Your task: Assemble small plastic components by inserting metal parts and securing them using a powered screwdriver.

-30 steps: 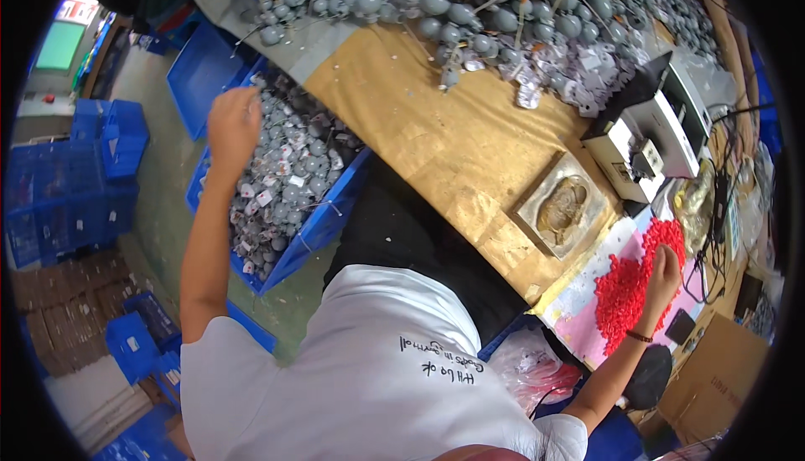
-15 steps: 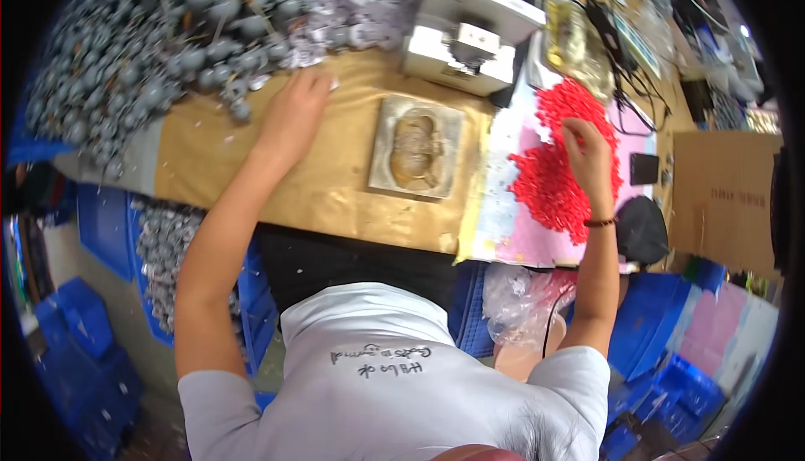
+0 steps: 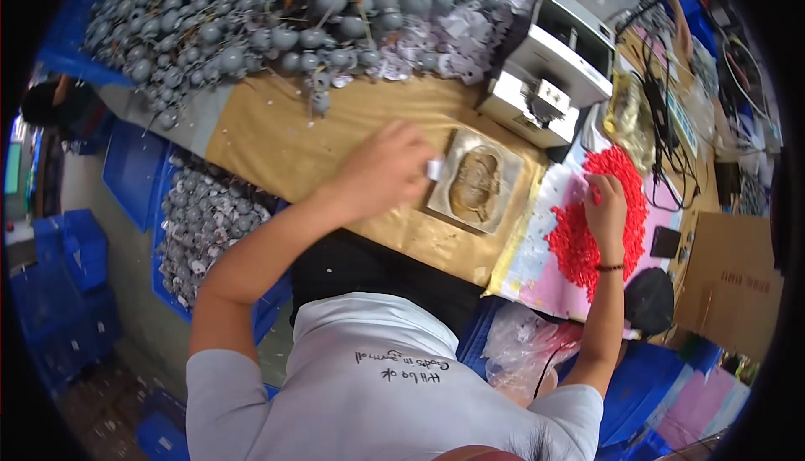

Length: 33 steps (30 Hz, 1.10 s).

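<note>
My left hand is closed on a small white piece that sticks out from its fingertips. It hovers above the brown-covered table, just left of a square metal mould. The mould has a rounded, figure-like hollow with a brownish surface. Over on the right, my right hand is above a heap of small red pieces, thumb and fingers pinched together. Whether a red piece is between those fingertips cannot be made out.
Grey round parts lie in a large heap at the back left, with white pieces beside them. A white machine stands behind the mould. Cables and a cardboard box are at right; a blue bin sits below left.
My left hand has moved right from the heap's edge to beside the mould, carrying the white piece. My right hand stays over the red pieces. The whole view has shifted and tilted.
</note>
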### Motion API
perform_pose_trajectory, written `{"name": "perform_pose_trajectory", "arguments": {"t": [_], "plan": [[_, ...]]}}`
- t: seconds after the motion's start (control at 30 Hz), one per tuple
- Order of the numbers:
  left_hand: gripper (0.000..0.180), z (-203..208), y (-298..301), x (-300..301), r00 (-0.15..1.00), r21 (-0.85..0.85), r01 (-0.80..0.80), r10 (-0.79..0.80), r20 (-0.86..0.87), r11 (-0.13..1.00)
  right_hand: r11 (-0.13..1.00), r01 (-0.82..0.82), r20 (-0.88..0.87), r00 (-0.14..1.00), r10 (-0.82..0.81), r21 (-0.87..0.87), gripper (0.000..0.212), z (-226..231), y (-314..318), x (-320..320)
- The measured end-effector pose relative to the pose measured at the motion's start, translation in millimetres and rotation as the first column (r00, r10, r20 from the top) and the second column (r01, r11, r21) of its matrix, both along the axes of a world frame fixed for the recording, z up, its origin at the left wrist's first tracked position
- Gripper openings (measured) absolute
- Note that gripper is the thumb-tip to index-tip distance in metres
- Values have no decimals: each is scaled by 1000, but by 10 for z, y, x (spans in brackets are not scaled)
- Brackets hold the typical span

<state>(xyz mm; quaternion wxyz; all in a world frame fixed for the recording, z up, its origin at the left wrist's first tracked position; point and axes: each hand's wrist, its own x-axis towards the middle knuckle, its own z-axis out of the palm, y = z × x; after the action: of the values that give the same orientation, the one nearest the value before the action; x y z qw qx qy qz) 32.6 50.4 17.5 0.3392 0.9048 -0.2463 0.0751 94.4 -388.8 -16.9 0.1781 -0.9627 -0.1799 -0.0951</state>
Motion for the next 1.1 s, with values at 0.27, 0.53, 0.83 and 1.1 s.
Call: {"name": "perform_pose_trajectory", "arguments": {"t": [0.27, 0.53, 0.83, 1.1], "plan": [[22, -143, -712, 197, 999, 135, 42, -43, 2, 990, 868, -163, -137, 958, 254, 469, 20, 458, 969, -189], [36, -232, -675, 127, 995, -35, -58, 55, -84, 998, 803, -484, 125, 873, 472, 347, 26, 219, 1716, -183], [29, 370, 150, 708, 976, -220, -214, 220, 2, 952, 830, -527, 177, 848, 499, 182, 26, 110, 1756, -266], [19, 849, 1122, 1550, 640, 271, -663, 340, 689, 698, 851, -471, 245, 875, 417, 232, 24, 36, 1801, -422]]}}
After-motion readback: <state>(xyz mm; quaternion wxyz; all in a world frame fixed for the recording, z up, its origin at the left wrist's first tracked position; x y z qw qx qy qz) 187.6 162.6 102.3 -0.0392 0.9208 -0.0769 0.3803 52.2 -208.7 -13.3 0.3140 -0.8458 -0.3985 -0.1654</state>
